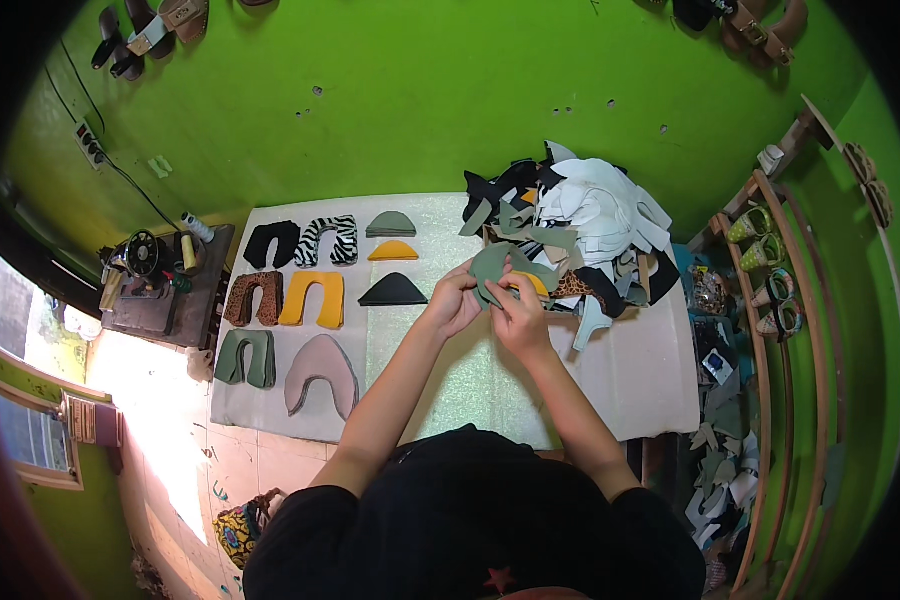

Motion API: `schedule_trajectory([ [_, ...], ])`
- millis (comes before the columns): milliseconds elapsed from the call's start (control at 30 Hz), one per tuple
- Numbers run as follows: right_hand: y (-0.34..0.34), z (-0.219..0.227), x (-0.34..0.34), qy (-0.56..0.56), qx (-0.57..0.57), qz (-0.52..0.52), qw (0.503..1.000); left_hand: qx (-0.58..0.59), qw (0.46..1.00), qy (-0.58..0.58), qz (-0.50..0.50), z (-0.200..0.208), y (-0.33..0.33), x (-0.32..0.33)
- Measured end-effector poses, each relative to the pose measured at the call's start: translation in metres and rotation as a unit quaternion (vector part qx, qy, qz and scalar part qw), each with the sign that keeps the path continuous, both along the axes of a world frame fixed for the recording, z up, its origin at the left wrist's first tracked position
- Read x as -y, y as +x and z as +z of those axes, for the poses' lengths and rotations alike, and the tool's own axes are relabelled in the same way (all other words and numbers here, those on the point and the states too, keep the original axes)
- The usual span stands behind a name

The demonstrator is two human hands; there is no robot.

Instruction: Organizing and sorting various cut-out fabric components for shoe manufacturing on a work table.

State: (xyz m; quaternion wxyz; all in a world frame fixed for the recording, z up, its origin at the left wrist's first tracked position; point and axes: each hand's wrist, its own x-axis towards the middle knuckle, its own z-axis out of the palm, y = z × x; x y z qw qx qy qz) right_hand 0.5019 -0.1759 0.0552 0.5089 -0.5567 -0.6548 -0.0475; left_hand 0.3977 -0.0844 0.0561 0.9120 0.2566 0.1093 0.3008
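A curved green cut piece (490, 265) of leather-like material is held above the table between both my hands. My left hand (456, 298) grips its left edge, fingers closed on it. My right hand (520, 314) pinches its lower right side. Just beyond my hands lies a large heap of cut scraps (595, 205), white, black, green and leopard-patterned. A yellow piece (532, 284) shows right behind my right hand. Left of my hands are small stacks of half-round pieces: green (391, 225), yellow (393, 251) and black (393, 290).
U-shaped stacks sit on the table's left: black (271, 245), zebra (326, 241), leopard (254, 300), yellow (313, 300), green (245, 358), pink (322, 375). A sewing machine (148, 275) stands left. At right, a wooden rack (770, 300) holds sandals (763, 251); scraps (720, 470) lie below.
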Motion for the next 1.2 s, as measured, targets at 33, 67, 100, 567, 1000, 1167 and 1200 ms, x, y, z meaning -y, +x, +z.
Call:
schedule_trajectory([
  [33,-0.002,-0.001,0.001,-0.010,-0.006,0.003,1.000,0.006,1.000,0.012,-0.003,-0.003,-0.001,0.000],
  [67,-0.004,-0.001,0.002,-0.020,-0.011,0.006,1.000,0.011,1.000,0.024,-0.005,-0.005,-0.002,0.000],
  [100,-0.006,-0.001,0.003,-0.021,-0.011,0.006,1.000,0.011,1.000,0.024,-0.005,-0.004,-0.003,0.002],
  [567,-0.020,0.007,0.013,-0.034,0.051,0.000,0.998,0.041,0.997,-0.022,-0.060,0.007,-0.015,0.012],
  [1000,-0.044,0.005,0.022,-0.139,0.073,0.011,0.988,0.048,0.992,-0.074,-0.090,-0.013,-0.042,0.007],
  [1167,-0.043,0.018,0.004,-0.130,-0.019,-0.071,0.989,-0.137,0.987,0.030,-0.073,-0.022,-0.068,0.006],
  [1200,-0.036,0.015,-0.001,-0.113,0.017,-0.069,0.991,-0.224,0.970,0.041,-0.081,-0.009,-0.069,0.010],
])
